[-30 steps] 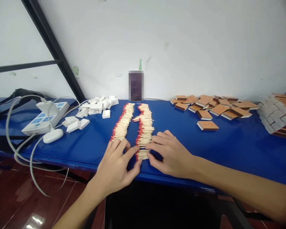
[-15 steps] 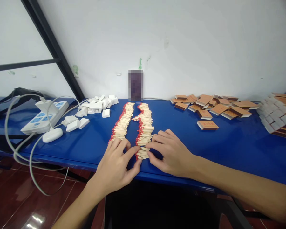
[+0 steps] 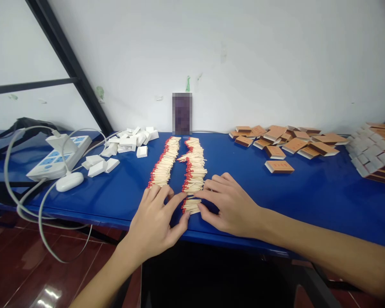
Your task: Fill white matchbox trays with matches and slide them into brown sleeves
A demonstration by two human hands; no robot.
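Observation:
Two long rows of red-headed matches lie on the blue table (image 3: pixel 125 201), a left row (image 3: pixel 166 162) and a right row (image 3: pixel 195 169). At the near end of the right row, a small bunch of matches (image 3: pixel 191 205) sits slightly apart. My left hand (image 3: pixel 158 218) has its thumb and index fingertips at the red-head side of this bunch, while its other fingers rest by the left row's near end. My right hand (image 3: pixel 229 205) touches the stick ends from the other side, thumb and index finger spread around the bunch.
White matchbox trays (image 3: pixel 131 141) lie at the back left, near a power strip (image 3: pixel 59 158) with cables. Orange matchbox sleeves (image 3: pixel 285 141) are scattered at the back right, beside a stack of boxes (image 3: pixel 372 149). A pixelated dark object (image 3: pixel 182 113) stands against the wall.
A narrow gap between the small bunch and the rest of the right row looks slightly clearer. Both hands have barely moved.

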